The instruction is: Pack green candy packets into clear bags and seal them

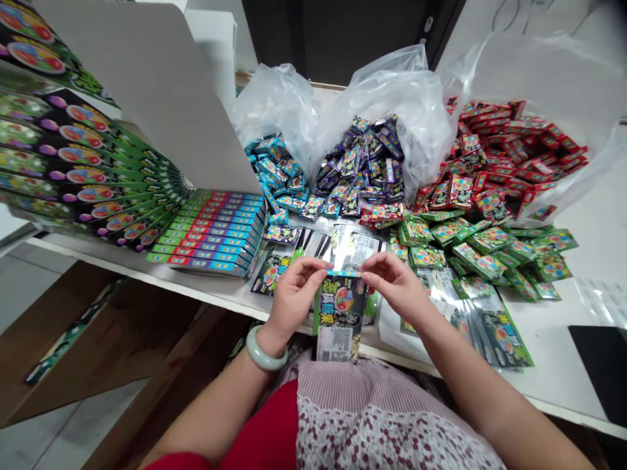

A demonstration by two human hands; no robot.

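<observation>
A printed pouch is held upright just above the near edge of the tabletop, over the person's lap. Its top edge is pinched at the left corner by the left hand and at the right corner by the right hand; each grip is closed on it between thumb and fingertips. A pale green bangle is worn on the left wrist. More flat pouches are spread on the tabletop under and beside the hands. Behind them, small green boxes are heaped loose, and farther back three open plastic bags are filled with blue boxes, purple boxes and red boxes. At the left, stacked colourful cards are laid beside a white cardboard sheet.
</observation>
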